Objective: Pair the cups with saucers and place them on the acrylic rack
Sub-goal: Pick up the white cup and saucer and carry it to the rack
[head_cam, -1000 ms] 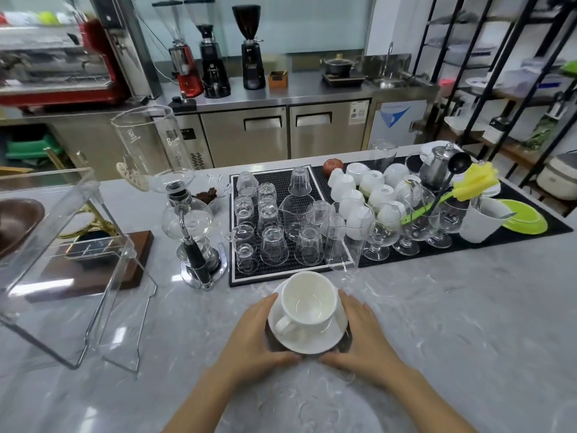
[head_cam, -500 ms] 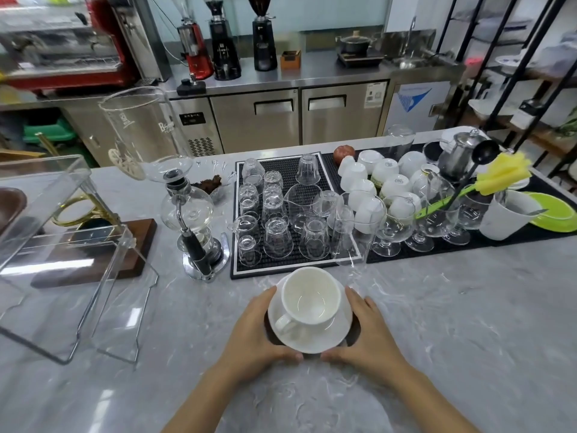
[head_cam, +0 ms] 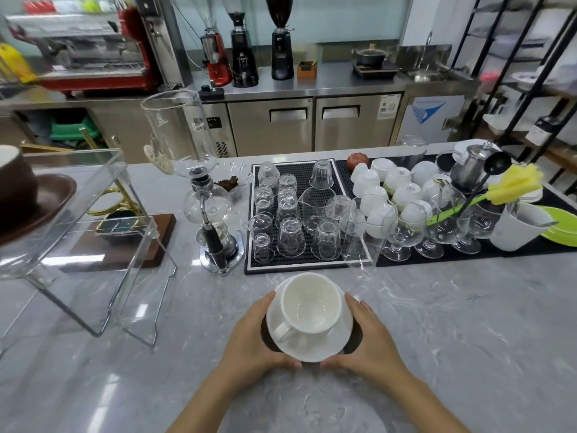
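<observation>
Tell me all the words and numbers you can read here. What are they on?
None can be read for sure.
Tall glass siphon chamber: white printing, too blurred.
Steel fridge door: white sticker, print too small.
White panel: blue logo, no clear letters.
Upturned white cups: small marks on the bases, too small.
Black control panel: tiny digits, blurred.
</observation>
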The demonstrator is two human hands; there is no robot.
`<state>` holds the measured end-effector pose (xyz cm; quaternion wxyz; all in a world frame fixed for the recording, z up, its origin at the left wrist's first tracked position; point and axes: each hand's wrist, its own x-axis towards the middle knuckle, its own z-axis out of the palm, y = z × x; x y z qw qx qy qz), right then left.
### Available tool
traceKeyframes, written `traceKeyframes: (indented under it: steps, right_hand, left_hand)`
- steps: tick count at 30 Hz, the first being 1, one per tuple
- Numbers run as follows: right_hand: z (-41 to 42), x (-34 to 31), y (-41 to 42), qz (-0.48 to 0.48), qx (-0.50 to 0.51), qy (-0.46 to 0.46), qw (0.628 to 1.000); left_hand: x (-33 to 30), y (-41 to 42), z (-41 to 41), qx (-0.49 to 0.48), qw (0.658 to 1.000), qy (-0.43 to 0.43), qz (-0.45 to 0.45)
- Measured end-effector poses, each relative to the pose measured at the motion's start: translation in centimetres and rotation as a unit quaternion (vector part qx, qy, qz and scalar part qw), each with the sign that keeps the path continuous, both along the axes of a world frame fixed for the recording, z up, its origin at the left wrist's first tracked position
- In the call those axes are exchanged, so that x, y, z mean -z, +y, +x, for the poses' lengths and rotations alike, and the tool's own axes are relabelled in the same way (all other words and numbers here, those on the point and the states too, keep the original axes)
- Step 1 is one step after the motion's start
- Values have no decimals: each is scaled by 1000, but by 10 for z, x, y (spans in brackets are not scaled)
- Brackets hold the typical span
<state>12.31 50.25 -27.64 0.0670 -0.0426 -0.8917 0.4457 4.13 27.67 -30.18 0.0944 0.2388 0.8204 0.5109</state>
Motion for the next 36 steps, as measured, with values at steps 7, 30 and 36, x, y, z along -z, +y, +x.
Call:
traceKeyframes:
  steps: [7,30,36]
  right_hand:
    - [8,-2,-28,11,-19,-15,1000]
    - [13,-13,-189,-24,-202,126,971]
    - [18,-15,-229,-21,-223,138,965]
  left_hand:
    - [-25,-38,23,-27,998,53,-10]
    - [-31,-221,115,-162,980,113,1]
    - [-31,-258,133,-193,972,131,2]
